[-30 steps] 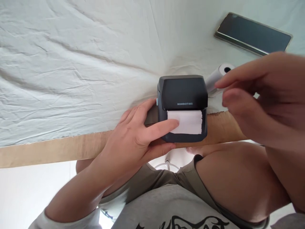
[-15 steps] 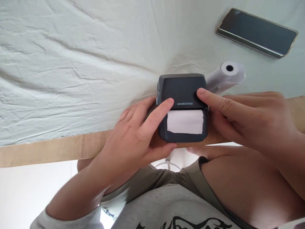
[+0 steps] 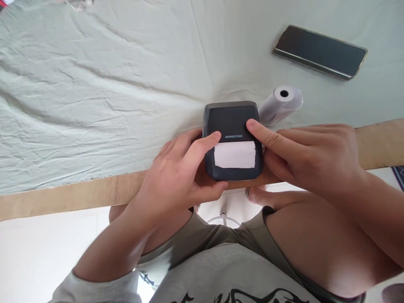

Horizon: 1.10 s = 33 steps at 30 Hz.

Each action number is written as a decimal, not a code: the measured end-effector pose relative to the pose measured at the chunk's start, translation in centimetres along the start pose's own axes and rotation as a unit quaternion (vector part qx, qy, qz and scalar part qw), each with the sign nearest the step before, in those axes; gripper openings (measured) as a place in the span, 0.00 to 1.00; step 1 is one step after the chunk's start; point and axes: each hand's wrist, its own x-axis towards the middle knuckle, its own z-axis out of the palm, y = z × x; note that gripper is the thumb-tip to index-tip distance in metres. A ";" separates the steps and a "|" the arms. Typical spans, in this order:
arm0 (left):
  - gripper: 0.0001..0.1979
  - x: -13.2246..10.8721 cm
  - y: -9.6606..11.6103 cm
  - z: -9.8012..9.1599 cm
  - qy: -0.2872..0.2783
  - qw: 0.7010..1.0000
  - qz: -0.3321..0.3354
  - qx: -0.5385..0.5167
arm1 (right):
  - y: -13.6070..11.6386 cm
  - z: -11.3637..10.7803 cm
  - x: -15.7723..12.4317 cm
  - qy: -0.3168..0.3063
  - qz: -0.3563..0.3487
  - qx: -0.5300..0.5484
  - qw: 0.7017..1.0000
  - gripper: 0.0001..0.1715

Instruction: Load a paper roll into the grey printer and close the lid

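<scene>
A dark portable label printer (image 3: 233, 119), marked NIIMBOT, rests at the table's front edge. A white strip of paper (image 3: 235, 155) with a ragged right end lies across its front, below the lid. My left hand (image 3: 176, 170) is closed around the printer's left side, index fingertip on the lid and thumb by the lower edge. On the other side, my right hand (image 3: 311, 153) holds the printer too, its index finger laid on the lid's right part and its other fingers curled beside the body. A white paper roll (image 3: 274, 106) stands just behind the printer's right corner.
A phone (image 3: 320, 51) in a case lies farther back on the right of the pale green cloth (image 3: 126, 84). Bare wood (image 3: 72, 189) shows along the table's front edge. Something clear and shiny (image 3: 79, 3) is at the far left, cut off by the frame.
The dark gap between lid and paper strip has narrowed, so the lid sits lower. Both hands keep their hold. The view has shifted, moving printer, roll and phone leftward in the picture.
</scene>
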 end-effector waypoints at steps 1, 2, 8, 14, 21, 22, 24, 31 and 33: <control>0.44 0.0 -0.1 0.0 -0.002 1.000 -0.002 0.005 | -0.2 0.1 0.1 0.046 -0.031 -0.011 0.998 0.35; 0.45 -0.1 -0.2 0.1 -0.005 1.000 -0.001 0.008 | -0.3 0.2 0.1 0.077 -0.053 -0.017 0.996 0.33; 0.66 -0.6 -0.6 0.5 -0.021 1.000 -0.009 0.017 | -0.6 0.6 -0.6 0.071 -0.004 0.006 0.997 0.33; 0.58 -0.4 -0.5 0.2 -0.038 0.998 -0.001 0.057 | 0.3 0.2 -0.4 -0.125 0.089 0.103 0.983 0.49; 0.51 -0.7 -0.4 0.2 -0.013 0.997 0.014 0.068 | -0.7 0.1 0.9 -0.083 0.057 0.054 0.993 0.39; 0.50 -0.8 -0.4 0.2 -0.013 0.997 0.013 0.070 | -0.9 0.1 0.8 -0.058 0.041 0.045 0.996 0.37; 0.48 -1.0 -0.4 0.1 -0.003 0.997 0.013 0.071 | -1.2 0.1 0.7 -0.023 0.014 0.033 0.999 0.35; 0.45 -1.0 -0.4 -0.2 0.002 0.998 0.012 0.056 | -1.2 0.1 0.5 -0.023 -0.025 0.032 0.999 0.32; 0.43 -0.8 -0.4 -0.4 0.008 0.997 0.022 0.068 | -1.0 0.1 0.4 -0.034 -0.022 0.046 0.998 0.33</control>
